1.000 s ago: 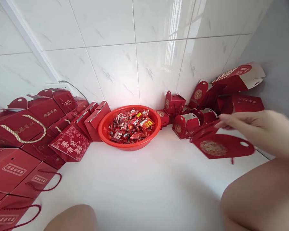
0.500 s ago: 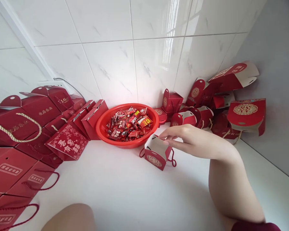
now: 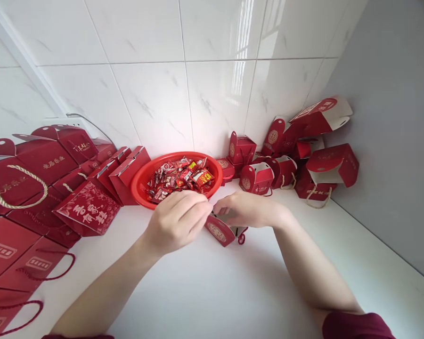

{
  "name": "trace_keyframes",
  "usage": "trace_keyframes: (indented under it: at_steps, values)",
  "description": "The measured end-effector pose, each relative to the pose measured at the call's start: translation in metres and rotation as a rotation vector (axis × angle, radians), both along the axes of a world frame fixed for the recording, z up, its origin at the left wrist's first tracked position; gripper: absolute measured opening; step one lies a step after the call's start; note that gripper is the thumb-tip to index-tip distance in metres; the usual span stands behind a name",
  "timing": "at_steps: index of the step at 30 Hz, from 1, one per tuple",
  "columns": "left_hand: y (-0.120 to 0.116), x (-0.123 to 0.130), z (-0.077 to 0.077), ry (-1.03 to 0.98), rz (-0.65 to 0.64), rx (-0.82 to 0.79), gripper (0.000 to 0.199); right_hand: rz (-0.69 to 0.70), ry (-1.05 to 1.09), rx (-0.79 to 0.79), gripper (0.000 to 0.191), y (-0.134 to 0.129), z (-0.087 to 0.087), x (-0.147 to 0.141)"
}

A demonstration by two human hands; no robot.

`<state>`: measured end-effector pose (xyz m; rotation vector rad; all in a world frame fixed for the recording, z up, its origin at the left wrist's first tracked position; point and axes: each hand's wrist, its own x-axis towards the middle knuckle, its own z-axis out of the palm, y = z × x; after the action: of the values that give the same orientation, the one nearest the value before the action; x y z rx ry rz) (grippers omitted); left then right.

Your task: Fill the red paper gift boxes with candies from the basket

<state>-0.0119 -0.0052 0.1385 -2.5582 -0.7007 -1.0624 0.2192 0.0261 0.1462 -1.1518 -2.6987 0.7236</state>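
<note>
A small red gift box with a gold round emblem and dark red cord handles stands tilted on the white tabletop, its top flaps up. My right hand reaches over it from the right, fingers bent and touching its upper edge. My left hand is closed, its fingertips together beside the box's top left edge. Whatever those fingertips hold is hidden. Just behind my left hand sits a red plastic basket, heaped with wrapped candies, its front rim partly covered by the hand.
Red boxes with rope handles are stacked along the left, one with white lettering in front. More red boxes stand at the back right, some with flaps open. A tiled wall closes the back; a grey panel bounds the right.
My left hand has come in from the lower left up to the box. My right hand has closed in over the box, which now leans differently. The whole view has shifted slightly.
</note>
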Motion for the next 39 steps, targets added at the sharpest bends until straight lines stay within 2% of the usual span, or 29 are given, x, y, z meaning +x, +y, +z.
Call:
trace_keyframes:
  at_steps: [2,5,9,11,12,14,16,17,20,25,29,35,37,39]
  values:
    - [0.011,0.011,0.000,0.084,-0.026,-0.175,0.008,0.046,-0.047,-0.018,0.031,0.001,-0.003,-0.003]
    - [0.018,0.021,-0.004,0.199,0.056,-0.438,0.019,0.037,-0.134,-0.029,0.029,0.002,-0.006,-0.007]
    - [0.013,0.020,-0.009,0.343,0.172,-0.681,0.023,0.032,-0.081,-0.044,0.039,0.001,-0.003,-0.003]
    - [0.008,0.017,-0.011,0.385,0.201,-0.798,0.035,0.013,-0.035,-0.034,0.044,-0.001,-0.002,0.002]
    - [0.006,0.016,-0.012,0.386,0.206,-0.846,0.042,-0.018,-0.021,-0.026,0.046,-0.001,-0.001,0.006]
    - [0.002,0.017,-0.014,0.363,0.208,-0.913,0.041,-0.106,-0.016,0.001,0.047,-0.003,-0.002,0.012]
    - [-0.002,0.019,-0.013,0.337,0.225,-0.932,0.037,-0.175,-0.022,0.034,0.046,-0.006,-0.003,0.018]
    - [-0.004,0.020,-0.011,0.326,0.249,-0.928,0.043,-0.193,-0.020,0.052,0.044,-0.007,-0.004,0.020]
    - [-0.009,0.022,-0.007,0.316,0.343,-0.902,0.058,-0.205,-0.032,0.090,0.039,-0.011,-0.004,0.025]
    - [-0.012,0.016,-0.010,0.383,0.402,-0.840,0.061,-0.208,-0.105,0.067,0.045,-0.012,-0.005,0.023]
    - [-0.008,0.008,-0.013,0.438,0.359,-0.807,0.047,-0.126,-0.148,-0.016,0.052,-0.012,-0.006,0.019]
    - [-0.012,0.001,0.001,0.452,0.313,-0.850,0.011,-0.139,-0.158,0.003,0.052,-0.012,-0.007,0.025]
    - [-0.016,0.002,0.004,0.433,0.323,-0.800,0.018,-0.148,-0.164,0.006,0.051,-0.012,-0.007,0.027]
    - [-0.021,0.005,0.004,0.449,0.393,-0.700,0.019,-0.127,-0.153,0.001,0.050,-0.013,-0.007,0.027]
